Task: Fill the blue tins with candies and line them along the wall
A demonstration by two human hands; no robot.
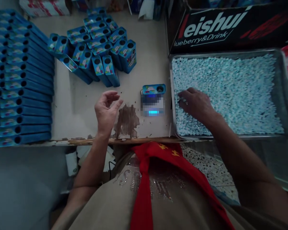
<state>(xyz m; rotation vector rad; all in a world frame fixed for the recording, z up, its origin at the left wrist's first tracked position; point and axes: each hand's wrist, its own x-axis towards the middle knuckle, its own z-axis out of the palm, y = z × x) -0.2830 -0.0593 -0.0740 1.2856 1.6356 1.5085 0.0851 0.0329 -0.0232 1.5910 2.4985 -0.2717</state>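
My left hand point(107, 110) hovers over the table near its front edge, fingers loosely curled and thumb apart from them, with nothing in it. In the metal tray point(173, 121), my right hand point(196, 103) reaches down at the left side into small pale blue and white tablets point(235, 92). Its fingertips touch the tablets, and a gap shows between thumb and fingers. Between my hands, a blue flat container point(154, 89) with a dark round opening stands on a small digital scale point(152, 105) with a lit, blurred display.
Stacked blue containers point(26, 83) line the table's left side. A loose group of similar containers point(98, 44) stands at the back centre. A black printed carton point(220, 28) rises behind the tray. Bare worn wood point(127, 121) shows near the table's front edge.
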